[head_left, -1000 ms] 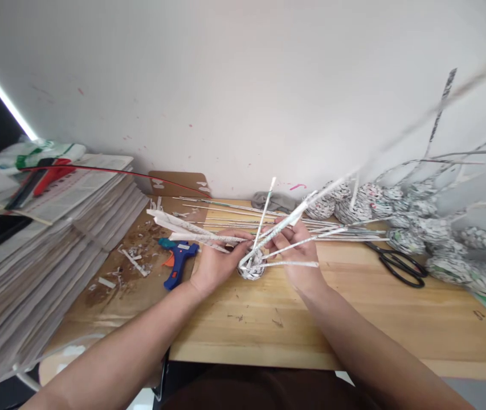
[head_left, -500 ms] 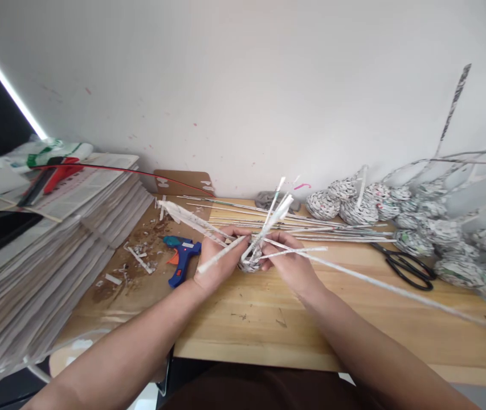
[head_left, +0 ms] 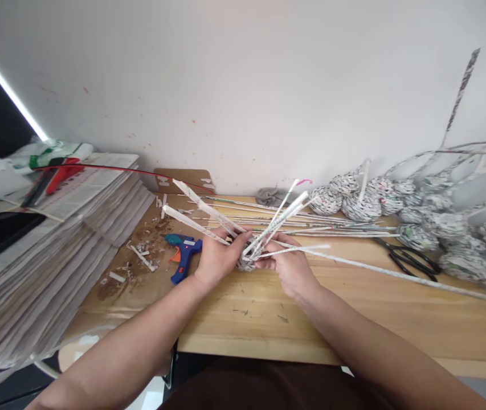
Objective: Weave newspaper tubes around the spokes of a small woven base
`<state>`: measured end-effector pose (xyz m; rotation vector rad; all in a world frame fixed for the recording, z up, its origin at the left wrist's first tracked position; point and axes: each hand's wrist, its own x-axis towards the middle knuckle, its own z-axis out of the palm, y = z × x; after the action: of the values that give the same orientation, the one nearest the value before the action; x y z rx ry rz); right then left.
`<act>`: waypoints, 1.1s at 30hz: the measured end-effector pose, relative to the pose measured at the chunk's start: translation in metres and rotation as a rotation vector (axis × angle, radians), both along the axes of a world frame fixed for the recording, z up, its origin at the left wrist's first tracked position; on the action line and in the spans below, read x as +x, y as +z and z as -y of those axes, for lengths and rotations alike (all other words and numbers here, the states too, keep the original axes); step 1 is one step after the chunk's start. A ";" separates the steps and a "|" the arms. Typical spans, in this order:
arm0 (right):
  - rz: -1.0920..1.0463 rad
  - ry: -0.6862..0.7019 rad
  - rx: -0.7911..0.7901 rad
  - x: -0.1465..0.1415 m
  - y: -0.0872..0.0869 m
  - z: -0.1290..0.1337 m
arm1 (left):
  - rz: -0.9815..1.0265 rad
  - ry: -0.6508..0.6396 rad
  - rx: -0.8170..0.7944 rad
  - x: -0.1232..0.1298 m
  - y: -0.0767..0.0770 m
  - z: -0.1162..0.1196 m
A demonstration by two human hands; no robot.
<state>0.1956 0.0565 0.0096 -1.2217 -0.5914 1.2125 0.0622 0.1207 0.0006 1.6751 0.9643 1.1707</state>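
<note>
Woven piece (head_left: 245,265) gripped by left hand (head_left: 217,263), right hand (head_left: 293,267) fingers | long strip (head_left: 366,267) could be snagged on scissors (head_left: 390,246), right, if swung

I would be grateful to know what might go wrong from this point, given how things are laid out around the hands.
The long paper strip runs right, close by the scissors, so it might snag there if pulled. The glue gun lies beside the left hand, which could knock it. Several strips cross above the woven piece, so they might tangle.
</note>
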 end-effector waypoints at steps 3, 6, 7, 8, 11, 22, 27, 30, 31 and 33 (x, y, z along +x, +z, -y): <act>-0.006 -0.006 0.002 0.001 -0.002 0.000 | -0.049 -0.037 0.000 -0.002 0.002 -0.002; -0.013 -0.015 -0.007 0.002 -0.003 -0.001 | -0.079 -0.166 -0.066 -0.007 0.006 -0.008; -0.012 -0.021 -0.007 0.003 -0.002 -0.002 | -0.073 -0.245 -0.126 -0.010 0.008 -0.010; -0.009 -0.027 -0.005 0.004 -0.002 -0.003 | -0.059 -0.334 -0.200 -0.013 0.011 -0.012; 0.004 -0.047 -0.006 0.008 -0.001 -0.007 | 0.037 -0.487 -0.398 -0.023 0.022 -0.015; 0.030 0.048 -0.030 0.004 0.002 -0.005 | 0.022 -0.450 -0.495 -0.053 0.023 0.000; 0.121 0.171 0.030 0.002 0.000 -0.001 | -0.063 -0.324 -0.446 -0.052 0.025 0.010; 0.163 0.235 0.042 0.002 -0.001 0.002 | -0.174 -0.171 -0.379 -0.046 0.026 0.014; 0.161 0.244 0.048 0.002 -0.002 0.003 | -0.215 -0.123 -0.351 -0.044 0.025 0.016; 0.156 0.259 0.074 0.001 -0.003 0.003 | -0.283 -0.075 -0.280 -0.041 0.022 0.019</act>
<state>0.1969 0.0532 0.0066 -1.2110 -0.9250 1.3035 0.0212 0.1022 0.0224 1.6563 1.1699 0.7223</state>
